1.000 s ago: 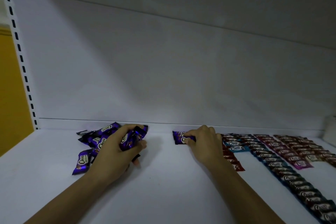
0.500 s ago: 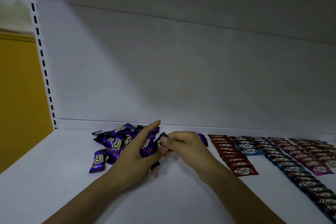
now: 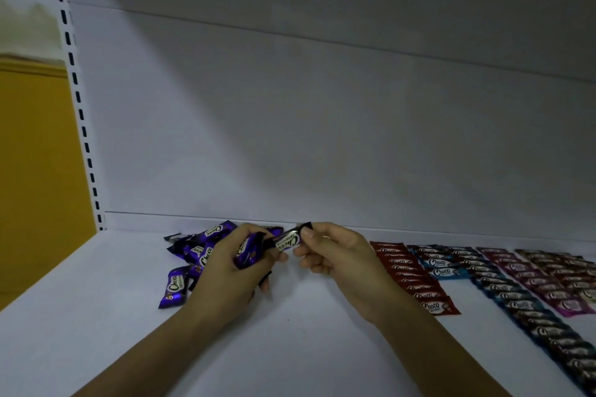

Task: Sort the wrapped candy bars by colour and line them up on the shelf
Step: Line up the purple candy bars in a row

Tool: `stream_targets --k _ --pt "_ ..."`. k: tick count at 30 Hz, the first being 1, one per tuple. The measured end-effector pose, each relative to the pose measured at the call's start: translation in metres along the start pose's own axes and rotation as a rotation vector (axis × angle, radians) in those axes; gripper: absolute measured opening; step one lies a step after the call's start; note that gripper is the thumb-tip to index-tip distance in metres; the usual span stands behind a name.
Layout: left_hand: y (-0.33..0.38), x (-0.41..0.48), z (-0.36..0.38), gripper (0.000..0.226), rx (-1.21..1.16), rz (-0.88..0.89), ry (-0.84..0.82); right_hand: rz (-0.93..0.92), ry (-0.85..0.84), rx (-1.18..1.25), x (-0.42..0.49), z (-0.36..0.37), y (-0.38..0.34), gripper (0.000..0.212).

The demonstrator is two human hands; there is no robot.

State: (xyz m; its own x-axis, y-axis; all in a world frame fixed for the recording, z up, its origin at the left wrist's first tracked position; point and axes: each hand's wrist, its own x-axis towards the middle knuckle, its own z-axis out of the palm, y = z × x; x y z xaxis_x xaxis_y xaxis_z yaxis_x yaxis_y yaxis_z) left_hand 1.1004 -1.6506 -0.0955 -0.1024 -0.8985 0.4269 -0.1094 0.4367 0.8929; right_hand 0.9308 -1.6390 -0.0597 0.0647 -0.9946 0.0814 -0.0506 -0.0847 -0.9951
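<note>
From the head camera, a person is standing over a white shelf [image 3: 290, 342], working through the purple candy. The left hand [image 3: 225, 274] is gripping a bunch of purple bars [image 3: 247, 251], fingers curled round them, just above the shelf. The right hand [image 3: 337, 256] is pinching a single bar [image 3: 288, 241] by its end between thumb and forefinger, the other end lying against the left hand's fingertips. A loose purple pile [image 3: 197, 248] is lying behind and to the left of the left hand, near the back panel [image 3: 322, 138]. To the right, the red row [image 3: 414, 277], the blue row [image 3: 529, 316], the magenta row [image 3: 541, 284] and a darker row [image 3: 561, 264] are already running from back to front. The purple bars appear to be the last colour waiting for a line, most likely in the bare strip between the pile and the red row. The risk lies in the handover: with the single bar held only at its crimped end, it could twist or slip and land crooked. Pulling it free may also be loosening the left hand's bunch, dropping bars onto the bare strip. A right wrist swinging wide could be nudging the red row out of line.
</note>
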Motion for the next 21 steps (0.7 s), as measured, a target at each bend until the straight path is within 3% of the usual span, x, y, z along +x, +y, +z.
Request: stream_targets --k 2,4,7,14,17,19,21 --pt "0.003 0.001 -0.006 0.035 0.211 0.2 0.068 0.083 -0.023 0.081 0.0 0.003 -0.001 0.043" --pt "0.006 0.002 -0.016 0.039 0.496 0.514 0.098 0.161 -0.087 0.126 -0.001 0.005 -0.002 0.058" --pt "0.01 0.001 -0.022 0.025 0.683 0.772 0.084 0.124 -0.187 0.191 -0.003 0.008 0.0 0.051" --pt "0.013 0.001 -0.021 0.054 0.725 0.79 -0.027 0.071 -0.144 0.277 -0.005 0.012 0.0 0.031" --pt "0.01 0.0 -0.019 0.048 0.718 0.719 -0.097 0.053 -0.052 0.297 0.0 0.008 -0.005 0.008" --pt "0.006 0.0 -0.017 0.049 0.713 0.667 -0.109 -0.059 0.127 0.075 0.007 -0.01 -0.007 0.007" --pt "0.002 0.0 -0.016 0.055 0.704 0.634 -0.113 -0.23 0.289 -0.388 0.011 -0.034 -0.004 0.01"
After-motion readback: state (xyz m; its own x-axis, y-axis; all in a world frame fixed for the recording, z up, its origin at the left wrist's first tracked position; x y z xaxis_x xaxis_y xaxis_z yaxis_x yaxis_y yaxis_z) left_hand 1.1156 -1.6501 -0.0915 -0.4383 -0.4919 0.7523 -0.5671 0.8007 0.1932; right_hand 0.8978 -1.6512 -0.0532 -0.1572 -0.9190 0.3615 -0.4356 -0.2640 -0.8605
